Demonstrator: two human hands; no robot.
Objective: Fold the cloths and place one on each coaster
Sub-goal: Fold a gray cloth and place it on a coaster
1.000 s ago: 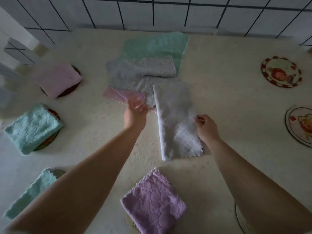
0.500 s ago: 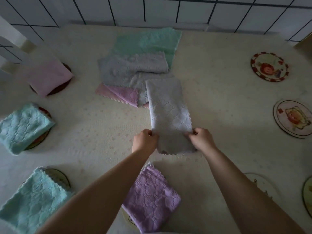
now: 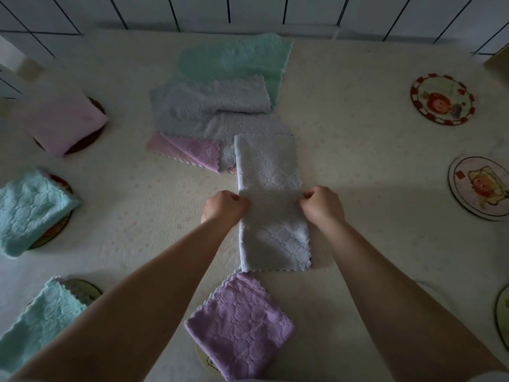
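A pale grey cloth (image 3: 271, 172), folded into a long strip, lies on the table in front of me. My left hand (image 3: 224, 206) pinches its left edge about halfway along, and my right hand (image 3: 322, 205) pinches the right edge opposite. Folded cloths sit on coasters: pink (image 3: 63, 122) at the far left, teal (image 3: 30, 210) below it, another teal (image 3: 41, 321) at the near left, and purple (image 3: 239, 323) just below the strip. Bare picture coasters lie at the right (image 3: 442, 99), (image 3: 480, 186).
Behind the strip lies a pile of loose cloths: green (image 3: 234, 59), grey (image 3: 203, 106) and pink-purple (image 3: 190, 150). A third bare coaster (image 3: 504, 312) shows at the right frame edge. A tiled wall (image 3: 248, 9) runs along the table's far edge.
Both hands have moved from the strip's near end to its middle, each pinching a side edge. A second ago my left hand was up at the pile.
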